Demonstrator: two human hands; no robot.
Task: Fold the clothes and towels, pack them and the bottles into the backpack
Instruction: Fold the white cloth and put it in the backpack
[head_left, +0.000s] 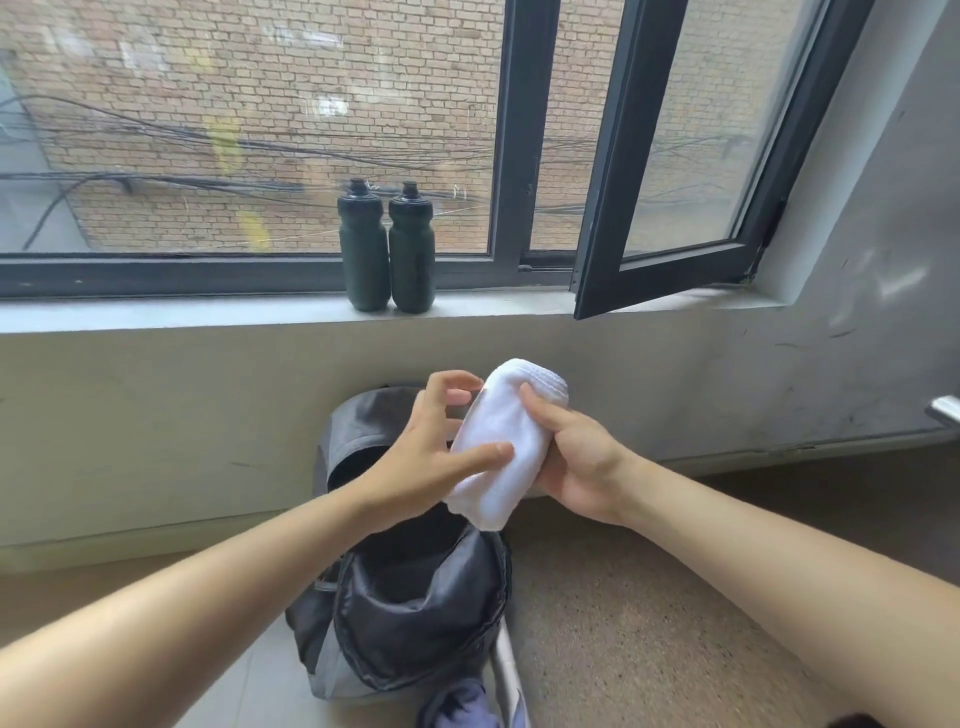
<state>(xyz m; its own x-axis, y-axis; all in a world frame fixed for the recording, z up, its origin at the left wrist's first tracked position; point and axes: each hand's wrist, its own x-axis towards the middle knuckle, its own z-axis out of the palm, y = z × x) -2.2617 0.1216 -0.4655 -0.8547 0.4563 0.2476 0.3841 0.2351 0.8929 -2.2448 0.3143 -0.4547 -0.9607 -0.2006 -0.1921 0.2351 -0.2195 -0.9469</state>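
Got the rolled white terry towel (501, 441) clamped in my right hand (576, 457) grip, above the open dark grey fabric backpack (415, 597) on the floor; left hand (421, 457) fingers spread, thumb touching it; two dark green plastic bottles (387, 249) stand together on the windowsill (208, 309).

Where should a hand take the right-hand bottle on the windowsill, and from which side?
Grip the right bottle around its narrowed waist below the shoulder, coming from the front and right. It stands upright, the left bottle sits close against its other side, and the window glass is directly behind.
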